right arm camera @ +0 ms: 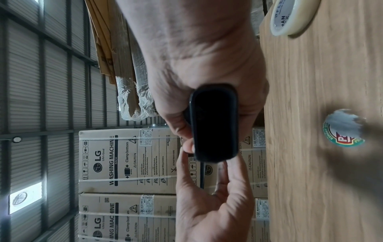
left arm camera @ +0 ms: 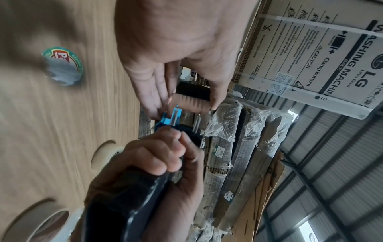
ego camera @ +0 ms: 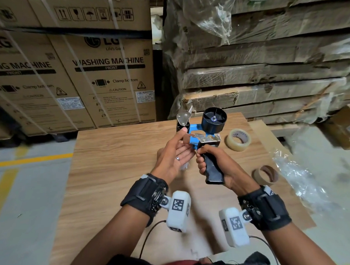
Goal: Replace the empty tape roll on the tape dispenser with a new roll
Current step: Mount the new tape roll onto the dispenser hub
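The tape dispenser (ego camera: 198,136) has a blue frame, a black handle and a bare black hub (ego camera: 213,119) with no roll on it. My right hand (ego camera: 207,163) grips the handle and holds the dispenser upright above the wooden table (ego camera: 108,169). My left hand (ego camera: 184,142) lies palm up with straight fingers against the front end, its thumb touching the roller (left arm camera: 190,102) under the metal blade plate. The new clear tape roll (ego camera: 238,139) lies flat right of the dispenser. The empty brown cardboard core (ego camera: 265,175) lies nearer me on the right. The handle's butt (right arm camera: 215,124) fills the right wrist view.
Crumpled clear plastic wrap (ego camera: 300,178) lies at the table's right edge. Strapped washing machine cartons (ego camera: 104,79) stand behind on the left, wrapped stacks of flat cardboard (ego camera: 263,66) behind on the right. A round torn sticker (left arm camera: 62,65) is stuck to the tabletop.
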